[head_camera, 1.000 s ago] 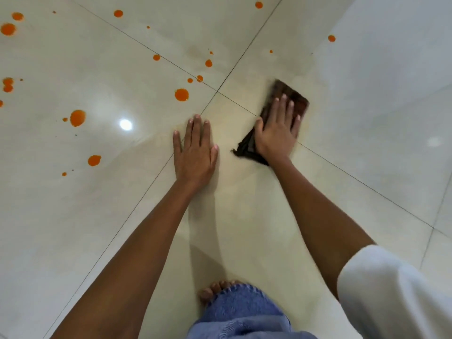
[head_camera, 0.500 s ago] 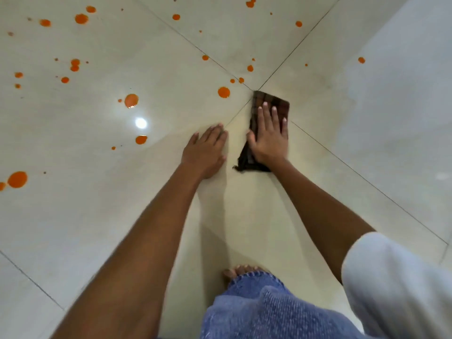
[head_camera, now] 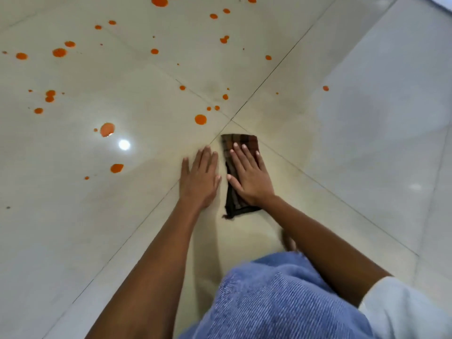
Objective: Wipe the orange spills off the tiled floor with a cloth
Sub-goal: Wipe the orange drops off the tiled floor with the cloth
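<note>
Straight-fingered right hand (head_camera: 249, 178) presses cloth (head_camera: 242, 141); left hand (head_camera: 199, 178), at its 9 o'clock, now lies flatter than before.

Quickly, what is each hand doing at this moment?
Left hand: open, fingers straight, flat on the floor, holding nothing.
Right hand: open, fingers straight, pressing the cloth onto the floor.

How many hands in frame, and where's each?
2. The left hand lies flat on the bare tiled floor, just beside the cloth. The right hand presses flat on top of that cloth. Neither is hidden.
</note>
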